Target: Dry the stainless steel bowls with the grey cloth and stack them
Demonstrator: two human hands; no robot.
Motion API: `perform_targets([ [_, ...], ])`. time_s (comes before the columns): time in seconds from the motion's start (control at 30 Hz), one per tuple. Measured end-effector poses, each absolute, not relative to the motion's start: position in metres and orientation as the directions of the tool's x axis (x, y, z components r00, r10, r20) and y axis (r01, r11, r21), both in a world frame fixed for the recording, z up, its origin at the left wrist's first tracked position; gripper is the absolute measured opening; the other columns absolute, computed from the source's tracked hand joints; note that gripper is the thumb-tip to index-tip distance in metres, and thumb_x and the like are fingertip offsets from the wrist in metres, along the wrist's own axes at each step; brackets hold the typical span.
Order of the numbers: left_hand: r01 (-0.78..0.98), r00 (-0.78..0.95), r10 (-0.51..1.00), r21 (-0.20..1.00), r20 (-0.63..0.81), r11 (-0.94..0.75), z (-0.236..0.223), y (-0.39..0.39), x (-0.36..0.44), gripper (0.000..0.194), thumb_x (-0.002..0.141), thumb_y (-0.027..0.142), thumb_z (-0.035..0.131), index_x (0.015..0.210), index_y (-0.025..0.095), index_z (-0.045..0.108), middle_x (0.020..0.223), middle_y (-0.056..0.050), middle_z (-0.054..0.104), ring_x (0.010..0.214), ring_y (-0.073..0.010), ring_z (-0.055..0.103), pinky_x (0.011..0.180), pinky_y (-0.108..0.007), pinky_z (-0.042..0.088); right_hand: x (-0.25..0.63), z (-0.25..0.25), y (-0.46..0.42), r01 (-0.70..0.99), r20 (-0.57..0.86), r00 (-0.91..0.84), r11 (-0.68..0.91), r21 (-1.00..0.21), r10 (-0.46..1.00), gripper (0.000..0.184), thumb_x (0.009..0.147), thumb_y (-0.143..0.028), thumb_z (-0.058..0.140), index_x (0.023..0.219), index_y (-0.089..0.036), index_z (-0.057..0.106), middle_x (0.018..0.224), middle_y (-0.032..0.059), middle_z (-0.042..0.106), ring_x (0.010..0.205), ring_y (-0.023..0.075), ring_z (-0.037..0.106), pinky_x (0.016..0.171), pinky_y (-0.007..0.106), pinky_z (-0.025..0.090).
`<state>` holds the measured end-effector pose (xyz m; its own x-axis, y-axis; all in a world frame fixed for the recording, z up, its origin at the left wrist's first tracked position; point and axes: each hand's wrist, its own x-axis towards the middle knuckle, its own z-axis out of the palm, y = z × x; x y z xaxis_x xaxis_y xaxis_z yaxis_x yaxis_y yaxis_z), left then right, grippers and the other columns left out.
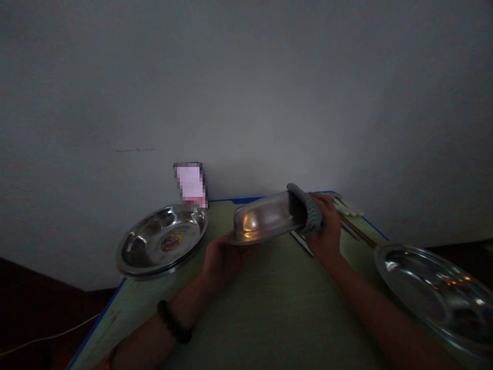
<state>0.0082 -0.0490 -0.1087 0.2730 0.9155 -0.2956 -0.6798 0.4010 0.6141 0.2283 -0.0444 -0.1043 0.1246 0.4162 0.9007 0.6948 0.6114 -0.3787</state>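
My left hand [225,259] grips the rim of a shiny metal basin [262,218] from below, holding it tilted on its side above the table. A dark beaded bracelet circles the left wrist. In my right hand [325,226] is a folded grey-green cloth [308,208], pressed against the right side of the basin. The basin's inside is turned away and hidden. To the left, another metal basin [169,244] with a round coloured sticker rests on a stack. A third metal basin [431,293] sits at the right.
A green table [265,313] with blue edging stands against a grey wall. At its back left leans a blurred-out phone-like screen [191,184]. White gloves or cloths [346,206] and thin sticks [360,231] lie at the back right. A white cable [54,336] runs at lower left.
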Motion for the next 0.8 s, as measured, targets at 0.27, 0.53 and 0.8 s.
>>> perform_targets([
  [0.27,-0.647,0.208,0.882,0.617,-0.422,0.448,-0.115,-0.041,0.013,0.018,0.088,0.010,0.049,0.093,0.009,0.066,0.085,-0.011,0.075,0.081,-0.0176,0.072,0.080,-0.027,0.056,0.235,-0.099,-0.044,0.688,0.906,-0.032,0.667,-0.285,0.421,0.047,0.071,-0.010,0.051,0.112,-0.028,0.066,0.102,0.0050,0.062,0.095,0.0217,0.061,0.083,0.040,0.050],
  [0.53,-0.690,0.210,0.877,0.570,-0.433,0.446,-0.125,-0.033,0.007,0.021,0.090,0.005,0.043,0.088,0.008,0.063,0.075,-0.008,0.072,0.067,-0.0128,0.070,0.067,-0.020,0.058,0.230,-0.087,-0.057,0.515,0.873,-0.226,0.814,-0.270,0.433,0.043,0.083,-0.025,0.043,0.122,-0.021,0.061,0.120,0.0100,0.062,0.112,0.0250,0.058,0.095,0.045,0.046],
  [0.8,-0.660,0.295,0.893,0.604,-0.340,0.448,-0.122,-0.038,0.010,0.024,0.092,0.010,0.041,0.101,0.007,0.063,0.082,-0.010,0.074,0.072,-0.0161,0.071,0.074,-0.027,0.057,0.205,-0.086,-0.064,0.755,0.798,-0.339,0.650,-0.086,0.499,0.045,0.090,-0.029,0.048,0.132,-0.014,0.052,0.136,0.0120,0.055,0.129,0.0253,0.047,0.109,0.050,0.036],
])
